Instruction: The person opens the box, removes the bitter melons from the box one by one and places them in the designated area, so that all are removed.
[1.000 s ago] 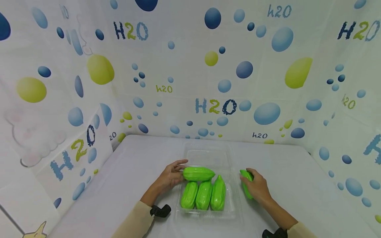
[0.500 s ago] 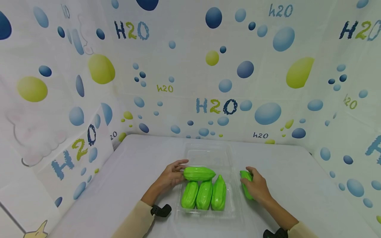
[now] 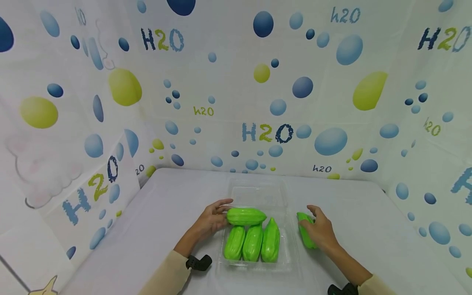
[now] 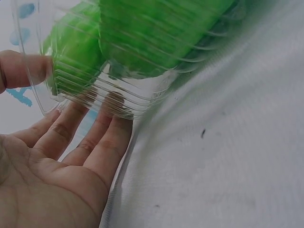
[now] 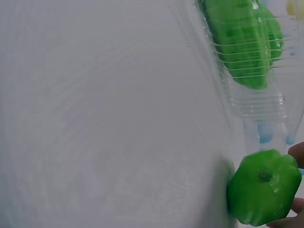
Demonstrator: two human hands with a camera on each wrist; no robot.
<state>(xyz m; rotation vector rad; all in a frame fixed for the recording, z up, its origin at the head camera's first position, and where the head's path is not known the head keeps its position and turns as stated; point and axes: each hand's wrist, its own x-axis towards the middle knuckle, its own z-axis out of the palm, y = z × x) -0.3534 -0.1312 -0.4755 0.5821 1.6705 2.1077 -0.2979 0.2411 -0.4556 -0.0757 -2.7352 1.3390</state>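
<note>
My left hand (image 3: 213,219) holds the left wall of a clear plastic clamshell box (image 3: 254,264), thumb (image 4: 21,71) at its rim and fingertips against the ribbed side. Inside lie three green ridged vegetables (image 3: 252,243) side by side, with another green vegetable (image 3: 245,216) crosswise along the back. To the right of the box, my right hand (image 3: 321,229) curves around a loose green vegetable (image 3: 306,235) on the table. In the right wrist view its rounded end (image 5: 263,187) faces the camera, with the right hand's fingertips (image 5: 298,153) at its edge.
The box's clear lid (image 3: 256,192) lies folded back behind it. A white cloth covers the table (image 3: 177,192). Behind and at the sides hang white curtains (image 3: 228,82) printed with blue and yellow-green drops and H2O lettering.
My right index finger has lifted slightly from the loose vegetable, and that vegetable has shifted a little toward me. The left hand and the box have stayed in place.
</note>
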